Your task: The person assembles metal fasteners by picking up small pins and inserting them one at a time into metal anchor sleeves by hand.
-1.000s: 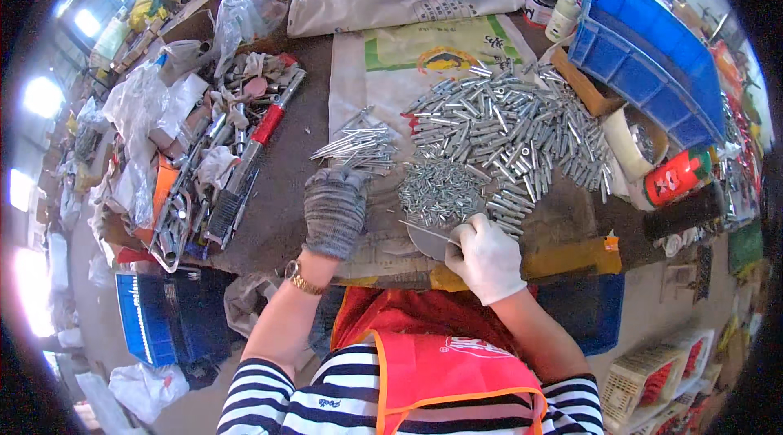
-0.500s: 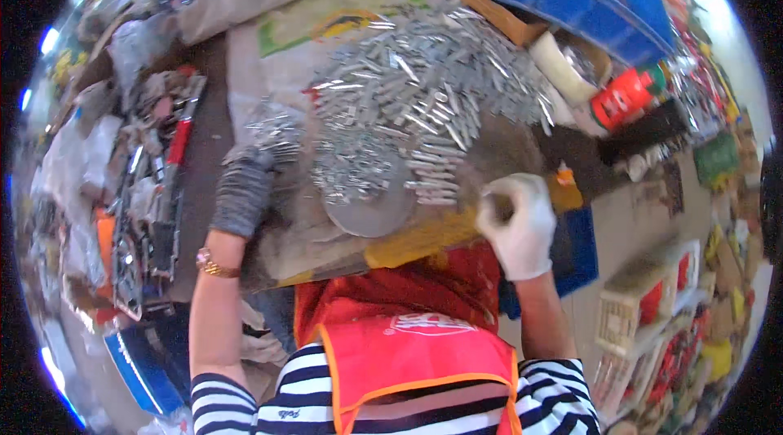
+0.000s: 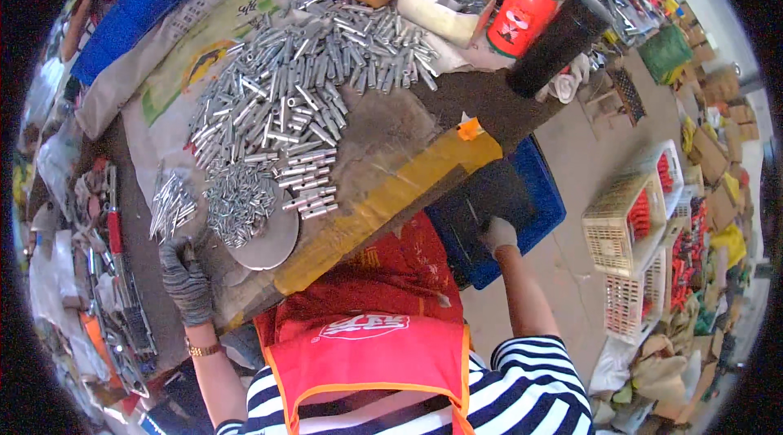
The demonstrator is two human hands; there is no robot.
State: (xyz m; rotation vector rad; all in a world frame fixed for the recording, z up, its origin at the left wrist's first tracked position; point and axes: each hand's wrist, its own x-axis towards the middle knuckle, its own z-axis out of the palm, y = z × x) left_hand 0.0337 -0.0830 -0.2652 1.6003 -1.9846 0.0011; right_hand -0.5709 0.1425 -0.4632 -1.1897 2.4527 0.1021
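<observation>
Tubes (image 3: 302,76) and rods (image 3: 173,205) heaped on the counter (image 3: 473,100) seem mostly left to handle, left hand (image 3: 186,278) beside rods, right hand (image 3: 499,235) over blue bin (image 3: 546,190), neither grip discernible

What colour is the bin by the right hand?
The bin by the right hand is blue, best seen in the head view.

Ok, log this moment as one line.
left hand: gray-gloved, beside thin metal rods | right hand: white-gloved, over blue bin | table: metal tubes beside small metal parts
</observation>
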